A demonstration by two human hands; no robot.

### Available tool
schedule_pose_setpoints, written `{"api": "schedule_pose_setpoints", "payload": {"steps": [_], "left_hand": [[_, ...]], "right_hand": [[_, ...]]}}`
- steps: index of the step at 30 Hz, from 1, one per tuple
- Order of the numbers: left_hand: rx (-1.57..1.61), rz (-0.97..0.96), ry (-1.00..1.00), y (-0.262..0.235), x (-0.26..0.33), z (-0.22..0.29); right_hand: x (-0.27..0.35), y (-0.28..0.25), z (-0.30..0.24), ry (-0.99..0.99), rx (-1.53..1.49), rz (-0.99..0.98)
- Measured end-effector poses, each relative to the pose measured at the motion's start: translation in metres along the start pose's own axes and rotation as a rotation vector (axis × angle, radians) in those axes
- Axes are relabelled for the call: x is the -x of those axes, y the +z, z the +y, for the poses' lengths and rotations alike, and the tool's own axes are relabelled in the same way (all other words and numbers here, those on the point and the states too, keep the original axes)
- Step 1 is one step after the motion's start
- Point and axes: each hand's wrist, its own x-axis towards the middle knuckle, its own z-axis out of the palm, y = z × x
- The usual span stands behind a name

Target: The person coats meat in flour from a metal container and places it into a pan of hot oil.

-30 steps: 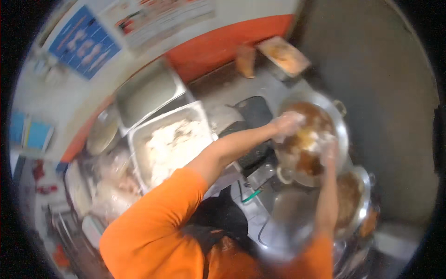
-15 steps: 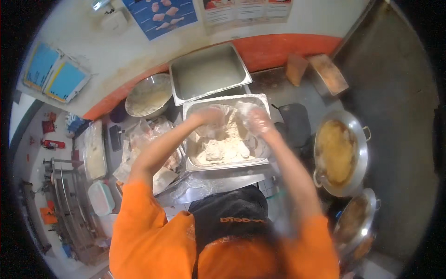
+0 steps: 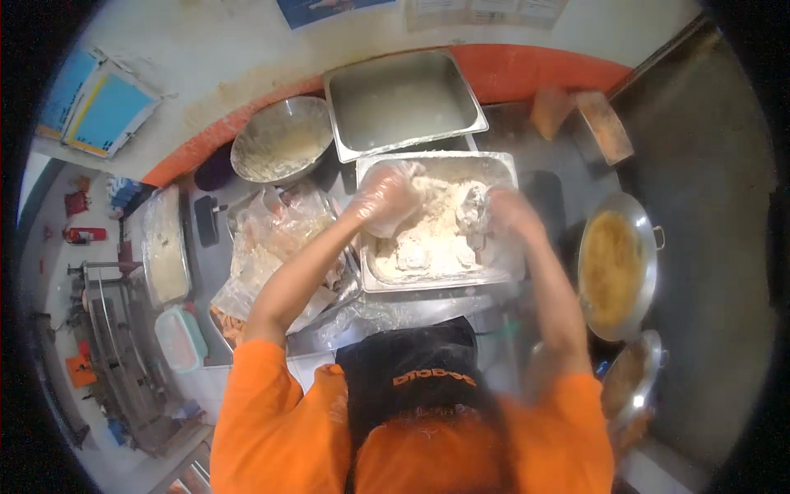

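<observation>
A steel pan (image 3: 370, 272) of pale flour lies before me, with lumpy flour-coated pieces (image 3: 413, 258) near its front side. My left hand (image 3: 389, 199), in a clear plastic glove, is over the pan's left part with its fingers curled in; what they close on is hidden. At the right side, my right hand (image 3: 500, 210) is slightly blurred and bent inward. A white floured lump (image 3: 471, 206) shows at its fingers, and I cannot make out whether it is a coated piece or the caked glove.
Behind stands a deep steel pan (image 3: 403, 99), beside a metal bowl (image 3: 281, 140) with pale residue. Plastic bags (image 3: 284, 239) cover a tray at left. Two wide pans of oil, one nearer (image 3: 629, 383) and one farther (image 3: 611, 267), stand at right. A box-shaped container (image 3: 605, 128) sits behind them.
My view has shifted, so the pans appear farther right and higher. My right hand has moved to the pan's right side, and a white floured lump now shows at its fingers. The left hand's fingers are curled.
</observation>
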Motion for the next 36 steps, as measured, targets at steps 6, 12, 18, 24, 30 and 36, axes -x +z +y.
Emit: {"api": "schedule_pose_setpoints", "payload": {"steps": [6,12,18,24,30,36], "left_hand": [[-0.032,0.013,0.157,-0.027,0.018,-0.036],[0.259,0.102,-0.117,-0.073,0.036,-0.010],[0.194,0.050,-0.131,-0.079,0.048,-0.014],[0.178,0.050,-0.198,-0.098,0.068,0.001],[0.075,0.048,-0.281,-0.086,0.069,-0.010],[-0.048,0.138,-0.154,-0.086,0.059,-0.007]], "right_hand": [[-0.018,0.073,0.003,-0.080,0.100,-0.129],[-0.027,0.044,-0.004,-0.085,-0.279,-0.332],[-0.027,0.086,-0.021,-0.108,-0.552,-0.161],[-0.002,0.044,-0.059,0.120,-0.761,-0.243],[-0.020,0.009,-0.089,-0.080,-0.590,-0.208],[-0.066,0.042,-0.080,-0.302,-0.317,-0.222]]}}
